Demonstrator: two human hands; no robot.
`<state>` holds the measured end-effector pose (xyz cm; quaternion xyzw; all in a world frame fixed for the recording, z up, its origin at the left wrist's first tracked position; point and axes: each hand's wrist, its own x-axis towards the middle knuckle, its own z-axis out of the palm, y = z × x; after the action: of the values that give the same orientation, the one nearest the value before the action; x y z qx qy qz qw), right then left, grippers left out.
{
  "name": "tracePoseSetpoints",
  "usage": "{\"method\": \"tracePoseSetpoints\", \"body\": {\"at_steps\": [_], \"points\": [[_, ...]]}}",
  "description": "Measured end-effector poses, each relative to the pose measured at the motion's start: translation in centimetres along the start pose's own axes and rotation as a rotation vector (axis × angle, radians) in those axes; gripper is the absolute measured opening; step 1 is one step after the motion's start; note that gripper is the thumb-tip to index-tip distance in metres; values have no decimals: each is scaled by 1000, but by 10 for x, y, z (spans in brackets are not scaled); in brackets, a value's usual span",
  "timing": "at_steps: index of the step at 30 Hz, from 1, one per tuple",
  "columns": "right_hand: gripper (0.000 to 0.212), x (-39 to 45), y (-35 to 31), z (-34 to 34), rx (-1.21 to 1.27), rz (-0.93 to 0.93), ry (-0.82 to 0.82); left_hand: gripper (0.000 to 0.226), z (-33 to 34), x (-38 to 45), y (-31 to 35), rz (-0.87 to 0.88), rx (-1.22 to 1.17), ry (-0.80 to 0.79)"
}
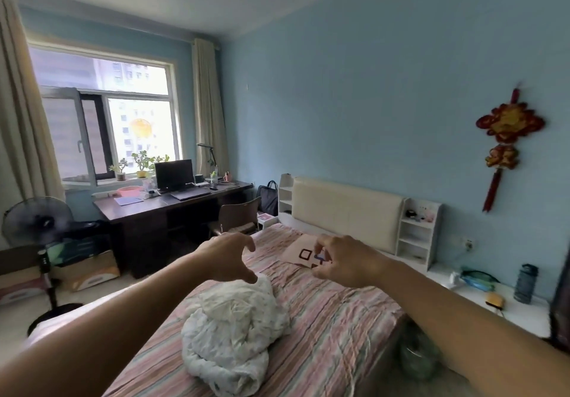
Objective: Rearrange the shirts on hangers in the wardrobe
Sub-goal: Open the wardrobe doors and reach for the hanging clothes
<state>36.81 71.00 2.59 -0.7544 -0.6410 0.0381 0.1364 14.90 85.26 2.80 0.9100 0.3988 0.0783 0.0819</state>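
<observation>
Shirts and wardrobe are not in view; left hand (227,257) and right hand (340,262), fingers loosely curled, hold nothing; better turn first.

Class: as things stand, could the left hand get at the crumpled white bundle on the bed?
Probably yes: the left hand hovers just above the white bundle, holding nothing, with nothing between them.

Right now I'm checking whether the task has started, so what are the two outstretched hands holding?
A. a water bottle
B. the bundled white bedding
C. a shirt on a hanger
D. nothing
D: the left hand and the right hand hang in the air above the striped bed with fingers loosely curled round nothing; no shirt or wardrobe is in view.
</observation>
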Motion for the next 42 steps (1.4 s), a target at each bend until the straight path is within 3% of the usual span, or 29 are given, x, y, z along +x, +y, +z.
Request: {"method": "tracePoseSetpoints", "body": {"at_steps": [13, 22, 42], "points": [[52, 51, 174, -15, -35, 366, 31, 60, 70, 223, 113, 414, -40, -52], [51, 82, 314, -53, 12, 445, 68, 59, 117, 363, 226, 461, -246, -179], [46, 174, 627, -119, -77, 805, 126, 66, 197, 690, 476, 833, -217, -286]]}}
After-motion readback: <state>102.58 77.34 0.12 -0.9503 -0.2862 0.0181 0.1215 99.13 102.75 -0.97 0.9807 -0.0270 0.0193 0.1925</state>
